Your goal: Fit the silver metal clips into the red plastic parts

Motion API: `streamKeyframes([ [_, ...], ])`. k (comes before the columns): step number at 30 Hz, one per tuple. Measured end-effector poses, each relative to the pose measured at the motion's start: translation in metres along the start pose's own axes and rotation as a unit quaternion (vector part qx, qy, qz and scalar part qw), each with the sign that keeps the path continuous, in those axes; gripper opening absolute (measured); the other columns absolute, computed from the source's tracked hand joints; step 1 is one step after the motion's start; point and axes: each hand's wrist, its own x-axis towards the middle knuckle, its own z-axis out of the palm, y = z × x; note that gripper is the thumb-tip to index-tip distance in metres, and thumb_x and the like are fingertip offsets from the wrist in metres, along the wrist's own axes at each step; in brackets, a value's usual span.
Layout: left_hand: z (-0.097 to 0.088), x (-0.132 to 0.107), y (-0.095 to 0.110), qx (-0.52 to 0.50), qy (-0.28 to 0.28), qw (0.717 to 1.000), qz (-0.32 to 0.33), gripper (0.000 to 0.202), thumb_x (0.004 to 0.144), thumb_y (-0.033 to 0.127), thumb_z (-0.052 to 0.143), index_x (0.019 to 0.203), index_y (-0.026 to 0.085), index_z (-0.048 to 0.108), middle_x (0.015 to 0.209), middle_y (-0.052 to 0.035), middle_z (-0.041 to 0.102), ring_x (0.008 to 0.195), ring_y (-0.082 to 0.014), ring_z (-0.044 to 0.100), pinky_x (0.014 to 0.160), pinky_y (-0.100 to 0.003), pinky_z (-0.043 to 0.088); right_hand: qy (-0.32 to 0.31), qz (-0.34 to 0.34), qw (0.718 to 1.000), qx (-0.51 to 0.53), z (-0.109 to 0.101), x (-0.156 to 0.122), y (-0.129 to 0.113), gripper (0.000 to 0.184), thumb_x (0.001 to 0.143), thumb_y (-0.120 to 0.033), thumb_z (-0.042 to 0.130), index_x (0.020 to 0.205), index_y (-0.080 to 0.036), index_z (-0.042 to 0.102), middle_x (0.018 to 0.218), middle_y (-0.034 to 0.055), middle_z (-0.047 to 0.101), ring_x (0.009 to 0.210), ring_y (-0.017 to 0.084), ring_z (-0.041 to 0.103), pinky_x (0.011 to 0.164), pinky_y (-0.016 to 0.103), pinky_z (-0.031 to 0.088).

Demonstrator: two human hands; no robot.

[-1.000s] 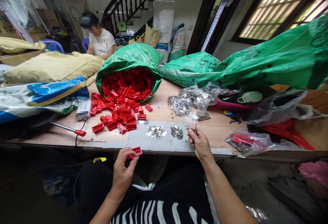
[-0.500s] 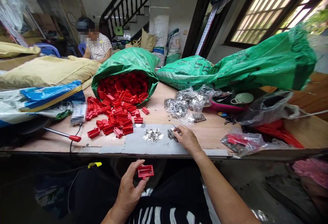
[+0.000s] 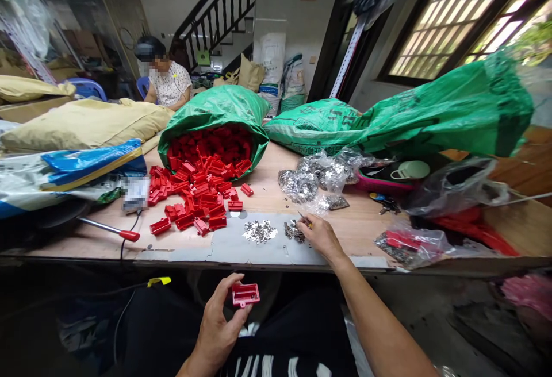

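My left hand (image 3: 219,319) grips a small red plastic case (image 3: 245,295) between thumb and fingers, above my lap. The case's open side faces me, and small dark parts show in its right end. My right hand (image 3: 321,237) is closed on a thin pointed tool (image 3: 303,216) with a bit of yellow by the fingers; its exact kind is unclear. That hand rests over a pile of small dark metal parts (image 3: 291,230) on a grey mat (image 3: 228,247). To the left of this pile lies a heap of shiny flat metal pieces (image 3: 260,231).
Red cases (image 3: 196,199) spill from a green sack (image 3: 219,101) onto the table. Clear bags of metal parts (image 3: 299,184) lie behind my right hand. A red-tipped lever (image 3: 127,235) juts out at left. Another person (image 3: 172,81) sits at the back left.
The whole view has shifted slightly, so the table appears a little lower. Both hands keep their grips, with the right still at the dark parts pile.
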Motion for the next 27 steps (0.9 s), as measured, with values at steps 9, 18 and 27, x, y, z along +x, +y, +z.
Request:
streamKeyframes([
  [9,0.004,0.002,0.005,-0.14,0.0,0.986,-0.086,0.051,0.071,0.024,0.071,0.117,0.022,0.049,0.101,-0.0044,0.063,0.093,-0.019,0.066,0.087,-0.034,0.054,-0.027,-0.135,0.99,0.025,0.01,-0.045,-0.014,0.013,0.088,-0.023,0.048,0.085,-0.024,0.06,0.086,0.005,0.064,0.08,0.019,0.061,0.072,0.029,0.046],
  [18,0.0,0.004,0.009,-0.158,-0.018,0.982,-0.105,0.038,0.072,0.027,0.072,0.105,0.018,0.055,0.097,-0.0048,0.066,0.087,-0.0186,0.067,0.083,-0.032,0.054,-0.034,-0.085,0.994,0.06,-0.001,-0.053,-0.008,0.013,0.086,-0.025,0.052,0.093,-0.024,0.063,0.092,0.0037,0.066,0.085,0.019,0.063,0.076,0.031,0.048],
  [27,-0.003,0.011,0.033,-0.357,-0.031,0.912,-0.201,0.048,0.075,0.028,0.072,0.12,0.02,0.057,0.092,-0.0044,0.066,0.082,-0.0172,0.065,0.075,-0.03,0.055,-0.067,-0.13,0.988,0.044,0.013,-0.05,-0.019,0.014,0.087,-0.026,0.053,0.094,-0.025,0.065,0.094,0.0028,0.067,0.084,0.018,0.064,0.074,0.029,0.05],
])
